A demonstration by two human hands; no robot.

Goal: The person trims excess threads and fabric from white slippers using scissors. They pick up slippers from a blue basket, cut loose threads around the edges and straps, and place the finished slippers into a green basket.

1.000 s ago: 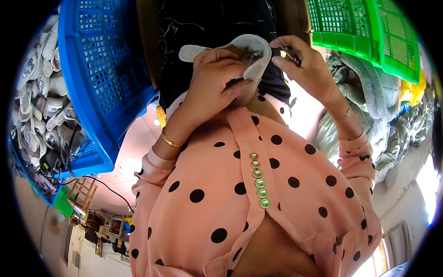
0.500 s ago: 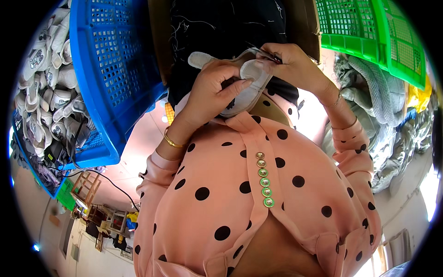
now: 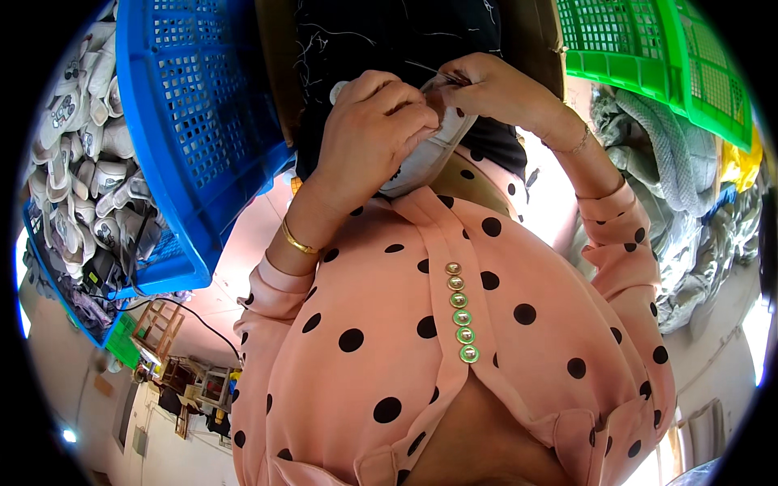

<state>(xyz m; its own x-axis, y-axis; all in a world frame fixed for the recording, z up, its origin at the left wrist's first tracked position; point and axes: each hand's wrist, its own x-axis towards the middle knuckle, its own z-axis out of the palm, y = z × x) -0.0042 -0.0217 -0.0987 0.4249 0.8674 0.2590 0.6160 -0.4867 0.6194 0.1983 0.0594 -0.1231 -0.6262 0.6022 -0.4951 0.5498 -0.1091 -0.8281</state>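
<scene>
In the head view we see our left hand (image 3: 369, 130) wrapped around a pale shoe piece (image 3: 429, 154), held close to the chest. Our right hand (image 3: 486, 89) pinches its upper edge, touching the left. A blue crate (image 3: 194, 138) sits to the left and a green crate (image 3: 648, 57) to the right.

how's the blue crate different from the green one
The blue crate sits on the person's left and takes up more of the picture; the green crate sits at the upper right, partly cut off by the picture's edge. Beside the blue crate lies a heap of pale shoe pieces; beside the green crate lies grey and yellow fabric. Both are plastic with perforated mesh walls and solid rims.
</scene>
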